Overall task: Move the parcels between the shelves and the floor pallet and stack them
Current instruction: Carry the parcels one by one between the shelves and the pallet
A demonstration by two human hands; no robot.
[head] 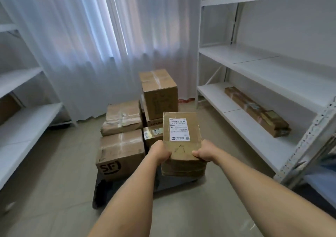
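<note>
I hold a brown cardboard parcel (pixel 181 146) with a white shipping label out in front of me, above the right side of the dark floor pallet (pixel 101 196). My left hand (pixel 161 152) grips its near left corner and my right hand (pixel 204 152) grips its near right corner. On the pallet stand an SF-marked box (pixel 121 151), a crumpled taped box (pixel 123 117) behind it, a tall box (pixel 159 93) at the back and a small labelled box (pixel 151 135) in the middle. The held parcel hides the pallet's right part.
A white metal shelf unit (pixel 254 127) lines the right wall, with a long flat brown parcel (pixel 256 111) on its lower shelf. Another white shelf unit (pixel 21 124) stands at the left. White curtains (pixel 109 46) hang behind the pallet. The floor is grey tile.
</note>
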